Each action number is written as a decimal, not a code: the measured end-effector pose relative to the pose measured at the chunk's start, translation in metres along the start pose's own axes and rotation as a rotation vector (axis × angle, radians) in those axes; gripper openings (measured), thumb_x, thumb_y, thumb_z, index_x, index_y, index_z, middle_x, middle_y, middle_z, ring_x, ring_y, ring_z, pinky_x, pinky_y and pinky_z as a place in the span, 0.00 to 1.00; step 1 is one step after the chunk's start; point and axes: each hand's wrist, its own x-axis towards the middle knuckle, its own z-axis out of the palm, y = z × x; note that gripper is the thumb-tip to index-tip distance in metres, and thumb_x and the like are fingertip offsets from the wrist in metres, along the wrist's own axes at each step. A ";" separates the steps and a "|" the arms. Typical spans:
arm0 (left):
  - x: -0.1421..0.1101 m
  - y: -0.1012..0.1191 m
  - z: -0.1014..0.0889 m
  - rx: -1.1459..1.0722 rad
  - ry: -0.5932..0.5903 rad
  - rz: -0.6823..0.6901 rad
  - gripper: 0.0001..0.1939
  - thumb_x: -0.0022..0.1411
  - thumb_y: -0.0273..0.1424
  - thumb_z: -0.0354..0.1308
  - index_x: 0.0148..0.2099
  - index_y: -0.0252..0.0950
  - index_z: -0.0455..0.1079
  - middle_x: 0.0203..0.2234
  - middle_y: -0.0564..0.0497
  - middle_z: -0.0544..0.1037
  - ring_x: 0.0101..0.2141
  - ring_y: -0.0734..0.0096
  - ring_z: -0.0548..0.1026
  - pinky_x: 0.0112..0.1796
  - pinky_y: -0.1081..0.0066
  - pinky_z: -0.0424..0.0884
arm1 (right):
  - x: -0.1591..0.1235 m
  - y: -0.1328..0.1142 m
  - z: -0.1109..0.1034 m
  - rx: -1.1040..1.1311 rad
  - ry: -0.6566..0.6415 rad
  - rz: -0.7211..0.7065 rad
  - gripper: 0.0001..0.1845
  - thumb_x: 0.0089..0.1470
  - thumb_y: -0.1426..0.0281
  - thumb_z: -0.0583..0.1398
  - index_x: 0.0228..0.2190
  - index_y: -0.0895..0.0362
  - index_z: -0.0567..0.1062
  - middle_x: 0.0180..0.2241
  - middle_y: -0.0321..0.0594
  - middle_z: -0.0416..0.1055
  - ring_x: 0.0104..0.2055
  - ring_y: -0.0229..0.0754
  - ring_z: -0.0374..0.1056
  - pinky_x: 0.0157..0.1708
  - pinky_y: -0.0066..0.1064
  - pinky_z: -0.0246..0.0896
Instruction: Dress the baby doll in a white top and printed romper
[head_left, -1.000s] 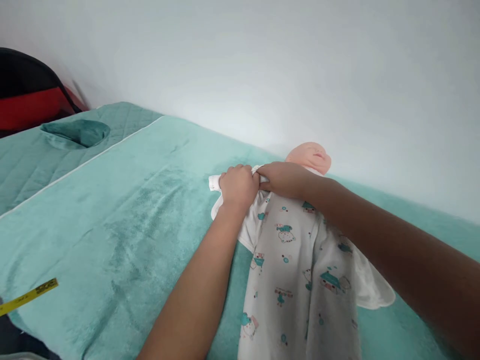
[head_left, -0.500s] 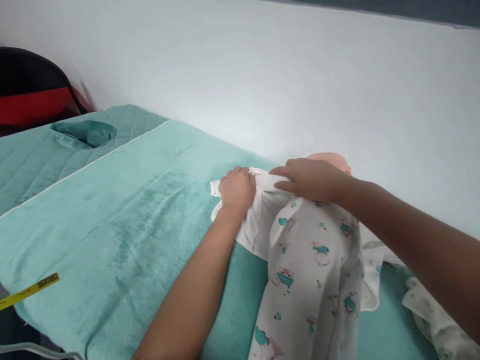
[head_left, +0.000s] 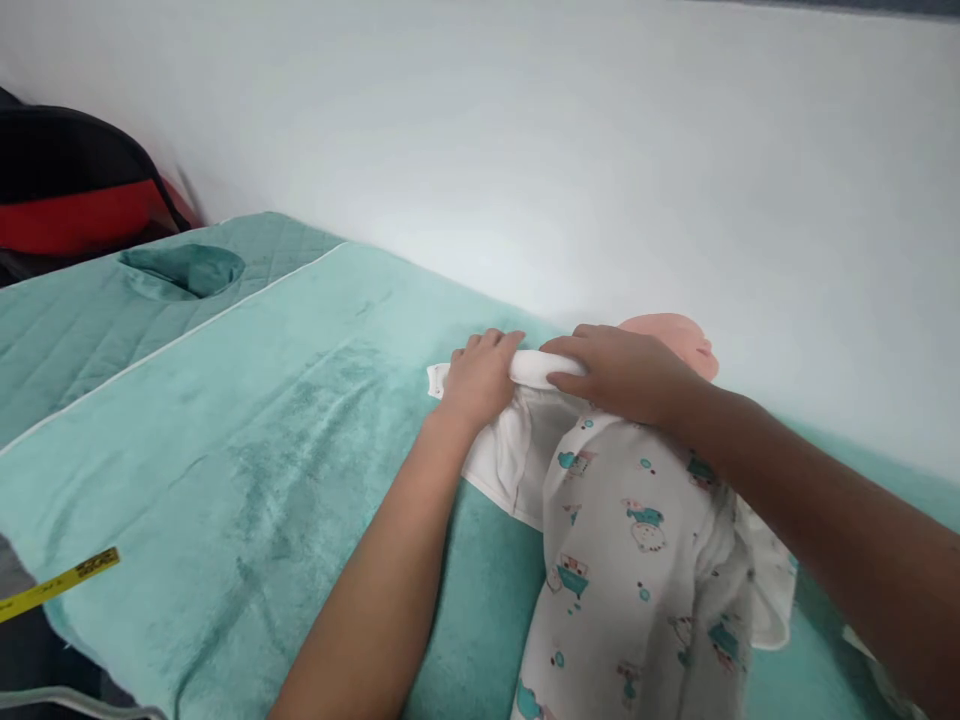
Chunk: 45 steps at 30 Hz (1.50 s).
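A doll's pink head [head_left: 667, 335] shows past my right wrist, its body covered by a white baby garment [head_left: 607, 560] with teal and pink cartoon prints. One white sleeve [head_left: 536, 370] stretches leftward between my hands. My left hand [head_left: 484, 378] is wrapped round it close to the cuff, which pokes out on the left. Thumb and fingers of my right hand [head_left: 619, 368] grip the same sleeve nearer the shoulder. Any doll arm inside the sleeve is hidden.
A teal plush cover [head_left: 300, 450] lies beneath, meeting a white wall [head_left: 487, 150] behind. Farther left are a quilted section with an oval opening [head_left: 184, 270] and a red and black chair back [head_left: 82, 200]. A yellow measuring tape [head_left: 60, 585] lies at the left edge.
My left hand has opened its thumb outward slightly and shifted a little on the sleeve. More of the doll's head shows. The view has tilted slightly.
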 end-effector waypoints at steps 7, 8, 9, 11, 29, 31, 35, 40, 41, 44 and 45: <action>-0.001 -0.004 -0.004 0.102 -0.017 -0.069 0.15 0.59 0.22 0.48 0.44 0.41 0.71 0.42 0.49 0.77 0.46 0.57 0.73 0.49 0.54 0.64 | 0.002 0.017 0.022 0.220 0.010 0.024 0.18 0.57 0.64 0.55 0.48 0.48 0.76 0.46 0.37 0.76 0.44 0.48 0.72 0.45 0.39 0.62; -0.001 -0.004 -0.003 0.102 -0.027 -0.093 0.15 0.60 0.23 0.48 0.44 0.41 0.71 0.43 0.48 0.78 0.47 0.57 0.73 0.50 0.53 0.64 | -0.003 0.019 0.023 0.246 0.021 0.053 0.18 0.56 0.66 0.56 0.48 0.48 0.76 0.46 0.37 0.77 0.45 0.48 0.72 0.46 0.40 0.63; -0.001 -0.004 -0.003 0.101 -0.035 -0.113 0.15 0.60 0.23 0.48 0.45 0.41 0.71 0.43 0.48 0.78 0.47 0.56 0.73 0.50 0.53 0.64 | -0.010 0.019 0.023 0.271 0.042 0.091 0.19 0.55 0.67 0.56 0.48 0.48 0.76 0.47 0.36 0.77 0.46 0.49 0.72 0.47 0.41 0.64; -0.001 -0.004 -0.002 0.099 -0.041 -0.139 0.16 0.60 0.24 0.48 0.46 0.41 0.71 0.45 0.47 0.77 0.48 0.56 0.72 0.51 0.52 0.63 | -0.028 0.019 0.024 0.333 0.131 0.184 0.20 0.55 0.66 0.56 0.49 0.47 0.76 0.50 0.36 0.76 0.50 0.52 0.71 0.49 0.44 0.64; 0.000 -0.005 -0.001 0.099 -0.059 -0.189 0.20 0.58 0.23 0.47 0.49 0.41 0.72 0.47 0.45 0.77 0.50 0.55 0.72 0.52 0.52 0.63 | -0.131 0.071 0.106 0.250 0.605 0.574 0.22 0.55 0.67 0.52 0.50 0.51 0.74 0.50 0.42 0.75 0.50 0.51 0.70 0.49 0.41 0.65; -0.001 -0.005 -0.002 0.092 -0.061 -0.201 0.20 0.58 0.23 0.47 0.49 0.41 0.72 0.47 0.46 0.77 0.50 0.55 0.71 0.53 0.52 0.63 | -0.133 0.077 0.106 0.215 0.597 0.674 0.22 0.53 0.69 0.52 0.48 0.50 0.76 0.50 0.41 0.75 0.50 0.51 0.71 0.48 0.41 0.65; -0.001 -0.002 -0.003 0.084 -0.065 -0.228 0.21 0.57 0.23 0.47 0.49 0.41 0.73 0.47 0.46 0.77 0.51 0.54 0.71 0.53 0.50 0.62 | -0.140 0.092 0.106 0.292 0.684 0.905 0.22 0.50 0.70 0.54 0.45 0.51 0.78 0.45 0.40 0.78 0.48 0.49 0.73 0.49 0.37 0.64; -0.001 0.001 -0.006 0.107 -0.075 -0.257 0.19 0.57 0.23 0.47 0.47 0.40 0.73 0.48 0.45 0.77 0.51 0.53 0.71 0.53 0.49 0.63 | -0.139 0.093 0.106 0.308 0.580 1.068 0.20 0.51 0.66 0.54 0.44 0.48 0.78 0.40 0.39 0.79 0.41 0.49 0.73 0.38 0.36 0.61; -0.001 0.000 -0.006 0.115 -0.085 -0.261 0.19 0.57 0.23 0.47 0.46 0.40 0.73 0.47 0.45 0.77 0.51 0.53 0.71 0.53 0.48 0.63 | -0.139 0.091 0.106 0.285 0.536 1.085 0.20 0.52 0.65 0.53 0.44 0.47 0.78 0.39 0.40 0.79 0.40 0.50 0.72 0.35 0.36 0.60; -0.002 -0.002 -0.009 0.148 -0.146 -0.251 0.18 0.58 0.23 0.46 0.47 0.38 0.72 0.48 0.43 0.75 0.52 0.51 0.70 0.54 0.43 0.61 | -0.136 0.086 0.104 0.262 0.464 1.099 0.22 0.54 0.63 0.51 0.46 0.46 0.77 0.38 0.41 0.78 0.39 0.51 0.70 0.32 0.36 0.55; -0.003 -0.002 -0.011 0.162 -0.170 -0.246 0.20 0.58 0.22 0.46 0.49 0.38 0.71 0.50 0.42 0.74 0.53 0.50 0.70 0.55 0.40 0.59 | -0.136 0.085 0.104 0.257 0.456 1.098 0.22 0.55 0.62 0.50 0.47 0.47 0.77 0.38 0.42 0.78 0.38 0.51 0.70 0.31 0.36 0.54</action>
